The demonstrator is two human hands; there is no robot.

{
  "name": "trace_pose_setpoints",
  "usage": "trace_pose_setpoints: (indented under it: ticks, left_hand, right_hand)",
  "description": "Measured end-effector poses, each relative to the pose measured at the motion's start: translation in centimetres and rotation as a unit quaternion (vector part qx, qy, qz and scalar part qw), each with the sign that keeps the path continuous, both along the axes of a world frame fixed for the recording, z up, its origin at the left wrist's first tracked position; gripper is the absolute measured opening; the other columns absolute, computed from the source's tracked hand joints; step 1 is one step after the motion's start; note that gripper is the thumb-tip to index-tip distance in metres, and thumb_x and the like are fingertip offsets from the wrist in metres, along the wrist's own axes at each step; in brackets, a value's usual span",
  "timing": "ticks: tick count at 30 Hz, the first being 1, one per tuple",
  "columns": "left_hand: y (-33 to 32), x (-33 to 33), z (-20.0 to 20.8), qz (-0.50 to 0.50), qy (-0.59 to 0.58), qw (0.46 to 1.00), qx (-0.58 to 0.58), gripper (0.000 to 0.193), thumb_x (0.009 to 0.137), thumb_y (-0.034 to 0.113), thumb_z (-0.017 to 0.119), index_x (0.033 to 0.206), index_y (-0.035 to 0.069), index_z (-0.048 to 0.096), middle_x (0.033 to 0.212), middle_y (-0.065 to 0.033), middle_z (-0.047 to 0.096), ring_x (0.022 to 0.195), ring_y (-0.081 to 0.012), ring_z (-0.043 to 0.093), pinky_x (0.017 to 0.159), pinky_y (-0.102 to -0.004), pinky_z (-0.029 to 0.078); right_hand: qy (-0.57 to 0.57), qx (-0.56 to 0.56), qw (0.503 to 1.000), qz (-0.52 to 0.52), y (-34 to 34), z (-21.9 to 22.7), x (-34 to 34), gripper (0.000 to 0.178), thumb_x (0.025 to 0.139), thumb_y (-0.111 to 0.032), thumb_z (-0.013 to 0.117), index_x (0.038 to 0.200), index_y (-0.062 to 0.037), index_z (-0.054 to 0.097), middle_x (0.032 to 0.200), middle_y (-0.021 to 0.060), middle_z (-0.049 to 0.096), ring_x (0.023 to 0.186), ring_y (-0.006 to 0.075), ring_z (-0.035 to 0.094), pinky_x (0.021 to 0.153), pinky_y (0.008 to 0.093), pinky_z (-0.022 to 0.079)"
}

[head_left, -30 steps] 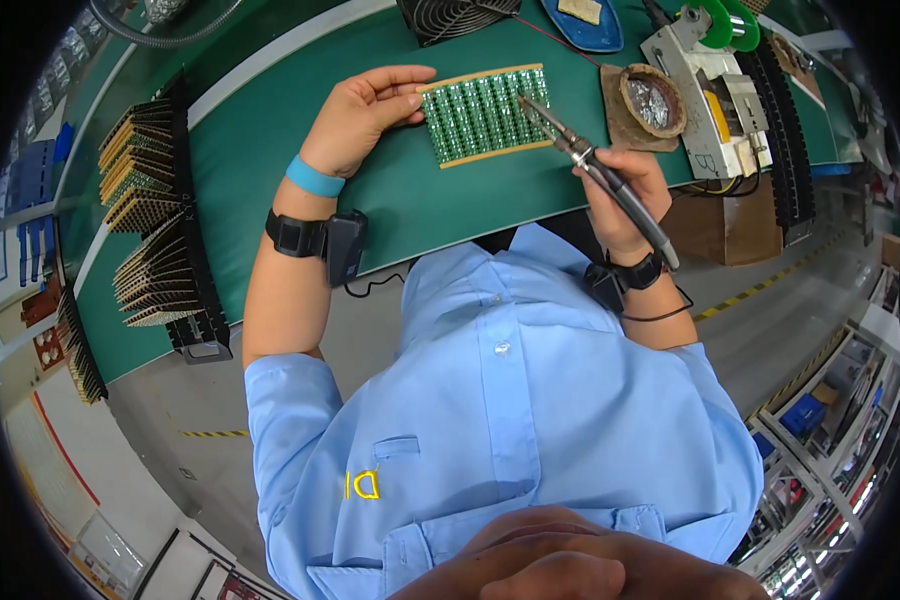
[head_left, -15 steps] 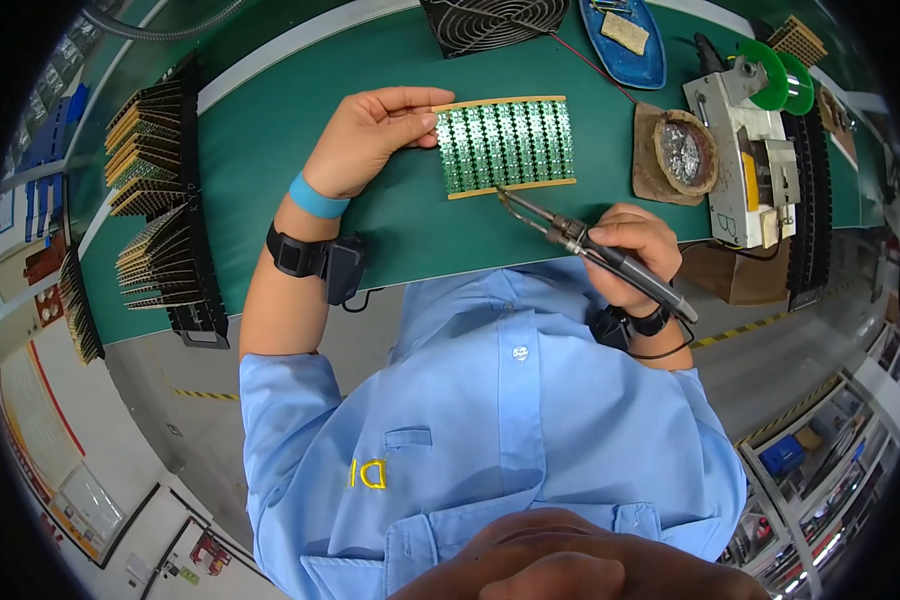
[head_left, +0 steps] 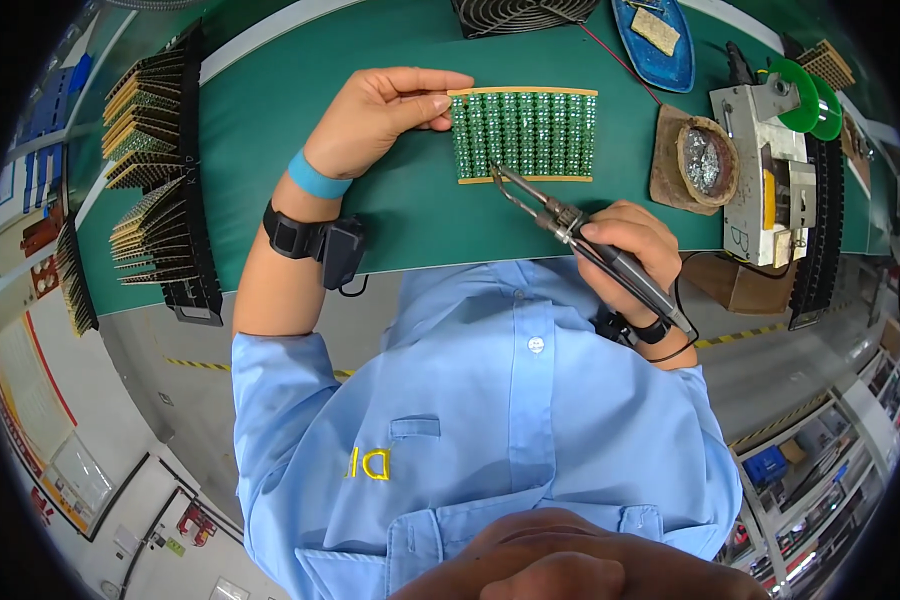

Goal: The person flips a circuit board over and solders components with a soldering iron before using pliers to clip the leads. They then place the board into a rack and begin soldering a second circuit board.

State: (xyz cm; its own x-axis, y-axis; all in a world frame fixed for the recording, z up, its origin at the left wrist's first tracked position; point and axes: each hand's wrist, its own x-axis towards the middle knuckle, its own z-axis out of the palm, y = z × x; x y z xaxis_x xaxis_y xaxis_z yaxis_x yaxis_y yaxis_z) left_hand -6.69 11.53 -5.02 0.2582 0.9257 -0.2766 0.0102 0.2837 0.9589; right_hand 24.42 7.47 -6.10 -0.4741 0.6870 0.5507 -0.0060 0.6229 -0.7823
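Observation:
Between the thumb and fingers of my left hand (head_left: 385,115) is the left edge of a green circuit board panel (head_left: 526,135). Rows of small shiny parts cover the panel, and tan strips run along its far and near edges. My right hand (head_left: 632,250) is wrapped round a soldering iron (head_left: 610,258) with a black handle and a forked metal tip. That tip is at the near edge of the panel, left of its middle; whether it touches cannot be made out.
On the right are a bowl of solder scraps (head_left: 708,162), a soldering station (head_left: 760,175) and a green wire spool (head_left: 805,97). A fan (head_left: 520,14) and a blue tray (head_left: 655,45) stand at the back. Black racks (head_left: 192,180) hold several panels on the left.
The view has shifted a little. The panel now looks flatter and less glaring, and the iron's tip lies slightly farther left along its near edge. Both hands keep their holds.

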Motion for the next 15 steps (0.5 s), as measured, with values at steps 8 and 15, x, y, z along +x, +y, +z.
trace_pose_setpoints:
  ticks: [8,15]
  left_hand:
    - [0.0,0.0,-0.3,-0.009,0.004,1.000,0.006,0.028,0.098,0.007,0.060,0.124,0.001,0.067,0.111,-0.0071,0.072,0.091,-0.0092,0.066,0.086,-0.0229,0.055]
    - [0.1,0.1,-0.3,-0.013,-0.008,1.000,0.013,0.028,0.097,0.008,0.061,0.124,0.001,0.067,0.109,-0.0062,0.072,0.090,-0.0085,0.066,0.086,-0.0222,0.055]
  right_hand:
    - [-0.009,-0.025,0.997,-0.079,0.1,0.6,-2.2,0.033,0.073,0.008,0.078,0.102,0.0005,0.064,0.080,0.0129,0.068,0.069,0.0215,0.064,0.063,0.0286,0.047]
    - [-0.031,-0.034,0.998,-0.031,-1.0,0.9,-1.3,0.028,0.073,0.007,0.075,0.097,0.0005,0.064,0.078,0.0108,0.067,0.066,0.0190,0.062,0.059,0.0282,0.046]
